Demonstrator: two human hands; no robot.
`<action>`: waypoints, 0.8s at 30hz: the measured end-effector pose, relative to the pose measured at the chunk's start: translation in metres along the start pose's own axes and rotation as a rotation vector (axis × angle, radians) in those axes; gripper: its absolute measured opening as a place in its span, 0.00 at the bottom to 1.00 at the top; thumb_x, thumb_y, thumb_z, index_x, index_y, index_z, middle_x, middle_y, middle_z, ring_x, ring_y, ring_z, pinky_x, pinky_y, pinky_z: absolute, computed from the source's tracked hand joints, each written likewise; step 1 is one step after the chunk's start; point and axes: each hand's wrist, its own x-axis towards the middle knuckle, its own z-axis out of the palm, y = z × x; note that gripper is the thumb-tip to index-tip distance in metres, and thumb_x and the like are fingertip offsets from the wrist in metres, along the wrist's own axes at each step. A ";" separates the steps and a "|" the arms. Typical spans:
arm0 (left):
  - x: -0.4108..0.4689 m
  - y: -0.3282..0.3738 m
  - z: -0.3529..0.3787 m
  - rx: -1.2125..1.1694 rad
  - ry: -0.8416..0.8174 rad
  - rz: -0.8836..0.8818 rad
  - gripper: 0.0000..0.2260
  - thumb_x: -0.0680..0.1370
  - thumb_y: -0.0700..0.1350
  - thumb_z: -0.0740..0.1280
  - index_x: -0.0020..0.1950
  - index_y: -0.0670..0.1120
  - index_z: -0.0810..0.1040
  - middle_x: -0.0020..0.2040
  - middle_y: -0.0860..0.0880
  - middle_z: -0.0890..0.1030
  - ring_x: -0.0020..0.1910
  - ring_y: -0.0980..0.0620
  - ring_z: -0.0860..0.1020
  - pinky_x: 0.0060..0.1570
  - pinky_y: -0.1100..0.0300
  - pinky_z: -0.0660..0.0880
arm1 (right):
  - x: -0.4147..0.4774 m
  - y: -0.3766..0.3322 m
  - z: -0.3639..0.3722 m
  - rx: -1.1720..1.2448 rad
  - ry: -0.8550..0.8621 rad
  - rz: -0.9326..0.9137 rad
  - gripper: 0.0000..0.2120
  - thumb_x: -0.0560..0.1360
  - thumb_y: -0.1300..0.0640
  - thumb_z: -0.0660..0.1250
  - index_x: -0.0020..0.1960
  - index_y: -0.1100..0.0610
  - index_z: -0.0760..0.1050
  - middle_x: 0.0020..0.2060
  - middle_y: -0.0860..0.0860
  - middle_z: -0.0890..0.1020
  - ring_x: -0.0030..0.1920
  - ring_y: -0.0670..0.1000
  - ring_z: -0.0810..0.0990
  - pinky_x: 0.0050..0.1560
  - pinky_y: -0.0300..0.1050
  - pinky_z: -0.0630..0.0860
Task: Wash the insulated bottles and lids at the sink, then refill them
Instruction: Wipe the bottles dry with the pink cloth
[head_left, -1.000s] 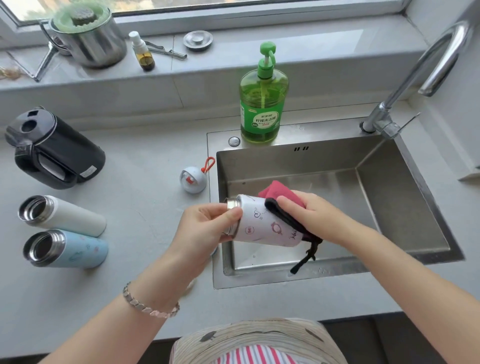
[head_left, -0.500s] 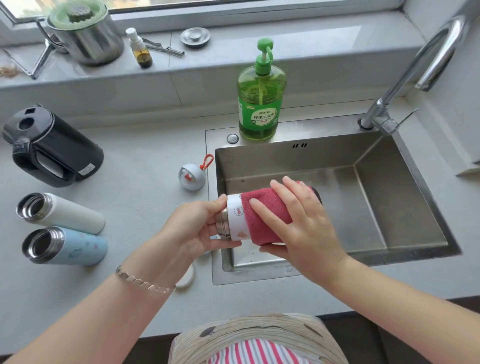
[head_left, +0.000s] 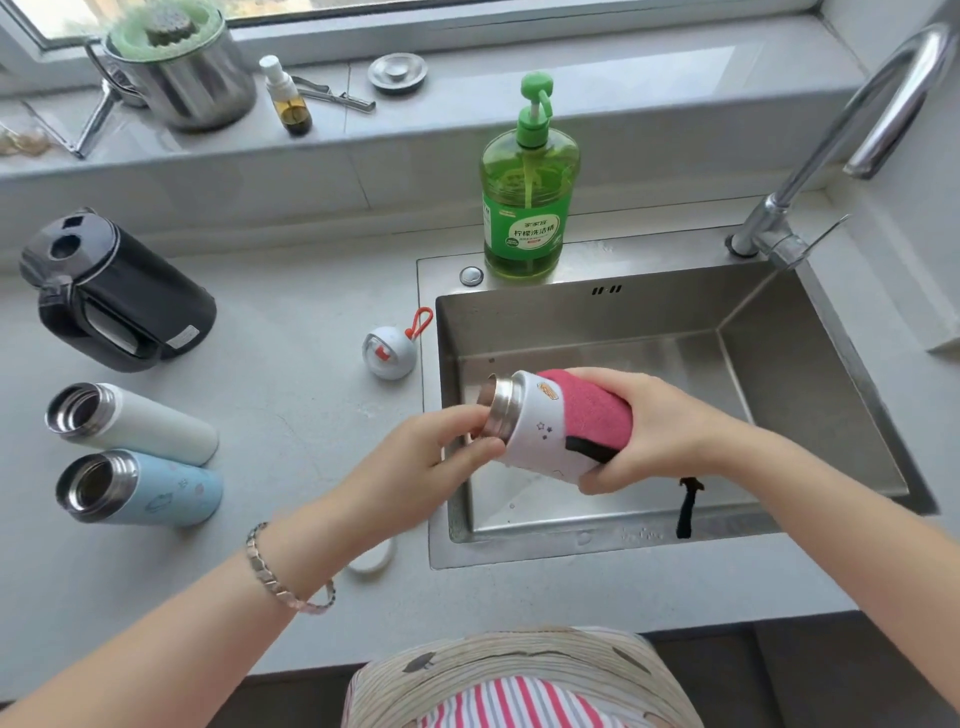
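Note:
A white patterned insulated bottle (head_left: 535, 431) lies sideways over the steel sink (head_left: 821, 364), mouth pointing left. My left hand (head_left: 431, 457) grips its steel neck. My right hand (head_left: 649, 426) presses a pink cloth (head_left: 592, 410) with a black edge around the bottle's body. Two open bottles lie on the counter at left: a cream one (head_left: 135, 423) and a light blue one (head_left: 140, 488). A round white lid with an orange loop (head_left: 389, 351) sits beside the sink. Another white lid (head_left: 371, 558) peeks out under my left wrist.
A green dish soap pump bottle (head_left: 524, 208) stands behind the sink. The chrome tap (head_left: 852, 130) arches at right. A black kettle (head_left: 119, 306) lies on the counter at left. On the sill are a steel pot (head_left: 182, 67), a small spray bottle (head_left: 288, 98) and a sink plug (head_left: 397, 73).
The right hand slid the pink cloth from near the neck toward the bottle's base and turned its grip. The left hand stayed on the neck and the mouth tilted up slightly.

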 end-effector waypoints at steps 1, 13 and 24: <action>-0.003 -0.004 0.004 -0.010 0.046 0.015 0.06 0.73 0.52 0.65 0.44 0.52 0.79 0.42 0.47 0.82 0.45 0.45 0.78 0.50 0.51 0.73 | -0.001 -0.001 -0.002 -0.005 -0.039 0.005 0.38 0.57 0.57 0.78 0.60 0.34 0.67 0.49 0.37 0.77 0.49 0.39 0.77 0.48 0.38 0.77; 0.007 0.019 0.017 -0.791 0.146 -0.726 0.10 0.79 0.36 0.60 0.40 0.41 0.77 0.28 0.48 0.79 0.28 0.52 0.79 0.33 0.54 0.79 | 0.011 0.021 0.094 -0.978 0.878 -0.517 0.19 0.74 0.61 0.58 0.65 0.54 0.68 0.52 0.61 0.81 0.53 0.62 0.79 0.60 0.58 0.69; -0.003 0.001 0.011 0.179 0.084 0.108 0.19 0.74 0.58 0.60 0.42 0.43 0.79 0.37 0.50 0.79 0.40 0.50 0.75 0.46 0.66 0.70 | 0.010 -0.012 0.023 -0.102 0.013 0.003 0.41 0.56 0.52 0.76 0.63 0.33 0.62 0.45 0.42 0.79 0.44 0.44 0.79 0.44 0.45 0.79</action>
